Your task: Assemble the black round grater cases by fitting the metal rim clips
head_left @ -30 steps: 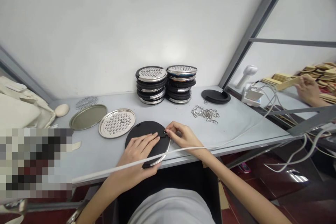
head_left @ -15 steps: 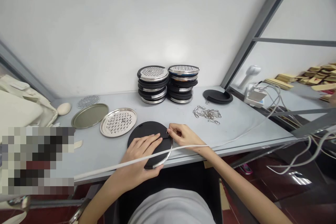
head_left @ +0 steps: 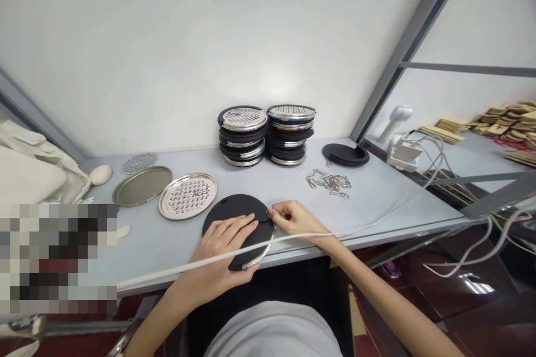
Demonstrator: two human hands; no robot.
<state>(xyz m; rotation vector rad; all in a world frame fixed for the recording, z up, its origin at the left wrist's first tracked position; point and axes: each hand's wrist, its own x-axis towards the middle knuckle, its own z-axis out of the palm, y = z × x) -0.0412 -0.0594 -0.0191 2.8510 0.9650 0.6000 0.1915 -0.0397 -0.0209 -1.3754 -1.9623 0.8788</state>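
Could drop small metal clip [head_left: 269,213] at rim of black disc [head_left: 235,206] through slack pinch by right hand [head_left: 293,217], with fingers nearly closed on clip. Could skid disc, on bench [head_left: 288,184] before stacks [head_left: 243,142], through lopsided pressing by left hand [head_left: 221,242], with fingers spread flat. Could snag white cable [head_left: 167,272]. Matte disc, shiny metal edge; front-right of stacks, tangled wiry clips [head_left: 335,182]; front-left, round burred steel plate [head_left: 188,196].

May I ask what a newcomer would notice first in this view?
Probably the two stacks of black-and-silver discs at the back of the table, side by side. Next, at the front edge, the left hand spreads over a black disc while the right hand pinches a small metal piece at its rim. Metal clips lie heaped to the right, beyond the right hand.
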